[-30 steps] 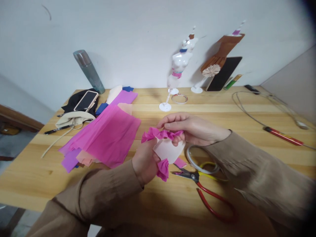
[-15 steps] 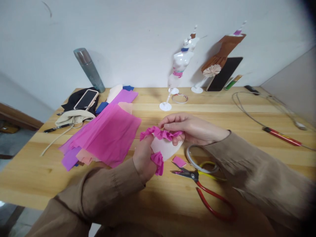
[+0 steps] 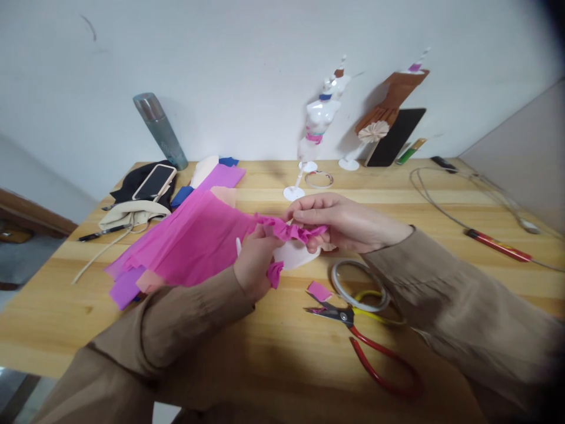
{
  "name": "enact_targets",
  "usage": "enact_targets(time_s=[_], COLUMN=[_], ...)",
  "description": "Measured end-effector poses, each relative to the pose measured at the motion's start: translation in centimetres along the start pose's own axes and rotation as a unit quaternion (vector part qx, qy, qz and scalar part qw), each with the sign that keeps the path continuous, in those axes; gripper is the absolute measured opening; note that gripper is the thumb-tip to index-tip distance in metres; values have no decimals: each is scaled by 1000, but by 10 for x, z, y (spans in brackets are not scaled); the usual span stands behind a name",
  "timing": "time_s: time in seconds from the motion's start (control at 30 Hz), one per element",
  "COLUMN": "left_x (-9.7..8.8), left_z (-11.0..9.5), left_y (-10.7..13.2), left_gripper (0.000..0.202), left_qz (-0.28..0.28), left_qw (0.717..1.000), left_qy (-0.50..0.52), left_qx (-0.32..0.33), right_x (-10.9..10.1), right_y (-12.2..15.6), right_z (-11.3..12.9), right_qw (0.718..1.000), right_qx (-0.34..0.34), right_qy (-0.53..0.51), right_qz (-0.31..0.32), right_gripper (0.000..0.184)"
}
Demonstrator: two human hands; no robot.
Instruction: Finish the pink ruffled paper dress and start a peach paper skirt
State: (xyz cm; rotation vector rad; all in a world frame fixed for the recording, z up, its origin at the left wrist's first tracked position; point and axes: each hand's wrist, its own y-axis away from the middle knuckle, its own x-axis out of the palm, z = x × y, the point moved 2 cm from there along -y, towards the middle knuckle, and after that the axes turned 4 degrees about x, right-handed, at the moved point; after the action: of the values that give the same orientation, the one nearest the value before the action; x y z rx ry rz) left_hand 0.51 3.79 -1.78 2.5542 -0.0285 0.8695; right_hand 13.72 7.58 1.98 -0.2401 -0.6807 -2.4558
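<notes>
Over the middle of the wooden table [image 3: 265,359], below a white wall [image 3: 242,70], left hand [image 3: 253,266] and right hand [image 3: 342,224] pinched a ruffled pink strip [image 3: 292,231].

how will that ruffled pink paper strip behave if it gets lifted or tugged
Probably floppy: the ruffled pink strip gathers in folds between the left hand and right hand, and its loose end droops. Likely light and easily torn, looking as thin as the pink sheets beside it.

No legible text, brand or number is present. The crepe strip [image 3: 291,231], phone [image 3: 154,181] and flask [image 3: 159,129] carry no readable marking
</notes>
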Motion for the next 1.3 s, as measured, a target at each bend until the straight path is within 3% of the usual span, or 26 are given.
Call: enact_targets(time_s=[0.13, 0.27, 0.4, 0.57, 0.8, 1.3], left_x=[-9, -20, -20, -18, -24, -24], left_z=[-3, 5, 10, 11, 12, 8], left_y=[0, 15, 29, 32, 31, 36], left_gripper=[18, 12, 6, 13, 9, 13], left_qz=[32, 13, 12, 38, 53, 70], left_qw=[998, 997, 997, 997, 995, 995], left_qy=[-56, -44, -20, 9, 15, 12], left_qx=[-10, -58, -76, -67, -88, -75], right_x=[-1, 2, 12, 22, 27, 29], right_y=[3, 10, 21, 37, 43, 36], right_z=[-9, -26, -46, -66, -69, -76], right_qw=[1000, 998, 994, 994, 979, 981], right_qx=[-7, -18, -37, -73, -116, -121], right_qy=[-16, -63, -93, -12, 125, 106], right_qz=[-17, -25, -47, -81, -108, -105], right_gripper=[15, 18, 21, 24, 19, 20])
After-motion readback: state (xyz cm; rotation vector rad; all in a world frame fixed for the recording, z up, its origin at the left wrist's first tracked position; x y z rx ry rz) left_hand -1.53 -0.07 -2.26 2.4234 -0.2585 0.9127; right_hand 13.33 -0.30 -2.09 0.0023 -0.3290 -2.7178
